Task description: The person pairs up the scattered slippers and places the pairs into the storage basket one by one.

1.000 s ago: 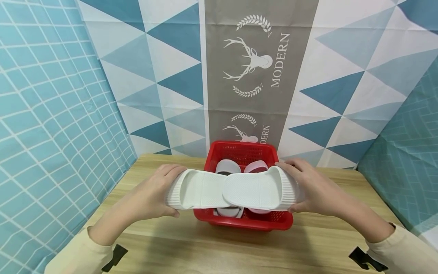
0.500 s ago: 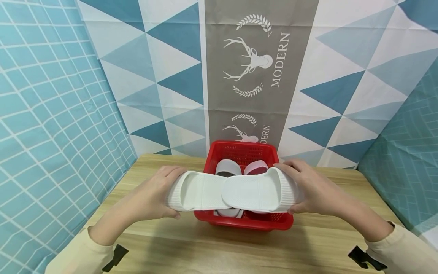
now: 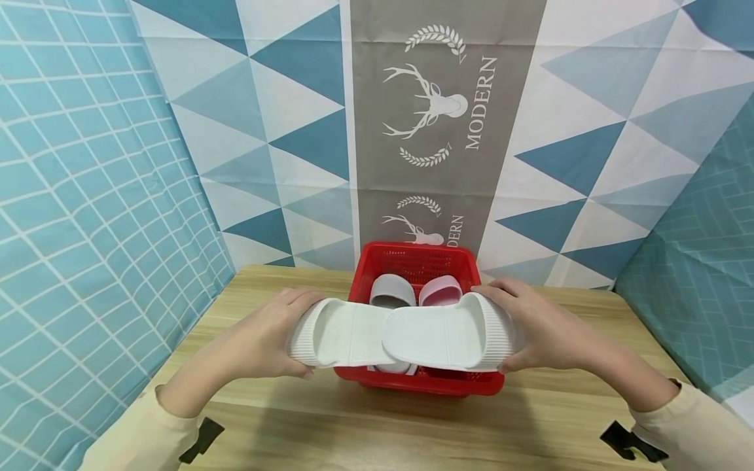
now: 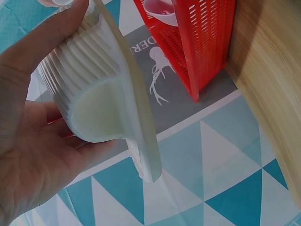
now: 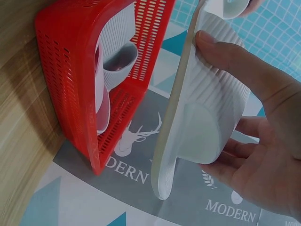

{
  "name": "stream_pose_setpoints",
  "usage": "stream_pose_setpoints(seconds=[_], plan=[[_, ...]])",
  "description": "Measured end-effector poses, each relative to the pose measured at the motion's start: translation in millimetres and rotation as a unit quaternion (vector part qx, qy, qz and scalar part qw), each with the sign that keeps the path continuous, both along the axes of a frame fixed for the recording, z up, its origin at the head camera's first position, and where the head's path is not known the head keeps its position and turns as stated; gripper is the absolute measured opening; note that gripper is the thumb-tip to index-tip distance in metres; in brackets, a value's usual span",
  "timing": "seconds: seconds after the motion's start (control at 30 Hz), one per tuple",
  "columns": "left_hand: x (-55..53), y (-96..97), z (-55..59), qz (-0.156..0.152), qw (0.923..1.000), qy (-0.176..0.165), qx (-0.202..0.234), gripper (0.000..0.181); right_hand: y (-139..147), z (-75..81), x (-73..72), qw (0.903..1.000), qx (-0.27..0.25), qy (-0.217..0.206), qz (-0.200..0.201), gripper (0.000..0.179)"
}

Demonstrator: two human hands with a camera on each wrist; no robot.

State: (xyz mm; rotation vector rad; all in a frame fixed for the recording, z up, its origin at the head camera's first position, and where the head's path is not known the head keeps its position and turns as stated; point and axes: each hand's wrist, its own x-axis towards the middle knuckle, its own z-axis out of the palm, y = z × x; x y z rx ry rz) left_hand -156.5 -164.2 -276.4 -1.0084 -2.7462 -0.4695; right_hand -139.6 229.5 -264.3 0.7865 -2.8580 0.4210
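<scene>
Two white slide slippers are held in the air in front of and above a red basket [image 3: 419, 387]. My left hand [image 3: 273, 337] grips the left slipper [image 3: 353, 333] round its ribbed strap; in the left wrist view the thumb lies over the strap. My right hand [image 3: 533, 327] grips the right slipper [image 3: 432, 337] the same way, thumb along the sole edge in the right wrist view. The soles overlap in the middle, the right one on top. Inside the basket sit a grey slipper [image 3: 393, 290] and a pink slipper [image 3: 440, 291], partly hidden by the white pair.
The basket stands on a wood-grain table [image 3: 377, 432], near its back edge. Behind rises a patterned cloth [image 3: 306, 131] with triangles and deer heads. A blue checked cloth [image 3: 88, 196] hangs at the left, a green one [image 3: 695, 261] at the right.
Both hands have lowered slightly with the white slippers, so more of the grey and pink slippers shows above them. The grips look the same and the basket has not moved.
</scene>
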Motion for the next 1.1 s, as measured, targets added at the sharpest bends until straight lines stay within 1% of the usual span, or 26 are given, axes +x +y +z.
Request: stream_pose_setpoints(seconds=[0.23, 0.43, 0.7, 0.93, 1.1], plan=[[-4.3, 0.1, 3.1, -0.015, 0.9997, -0.014, -0.011, 0.092, 1.8, 0.2, -1.0, 0.9999, 0.006, -0.009, 0.01, 0.101], [-7.6, 1.8, 5.9, -0.025, 0.9994, -0.018, -0.018, 0.091, 3.6, -0.2, -1.9, 0.9995, 0.015, -0.021, 0.016, 0.1], [-7.3, 4.5, 8.6, -0.022, 0.9991, -0.031, -0.02, 0.09, 4.5, 1.5, -0.5, 0.9992, 0.011, -0.035, 0.015, 0.099], [-6.7, 5.6, 5.1, -0.025, 0.9991, -0.028, -0.019, 0.091, 4.0, 0.9, 0.6, 0.9987, 0.013, -0.049, 0.007, 0.101], [-5.6, 5.6, 4.4, -0.021, 0.999, -0.034, -0.021, 0.091, 3.2, 0.4, 0.9, 0.9982, 0.011, -0.06, 0.001, 0.104]])
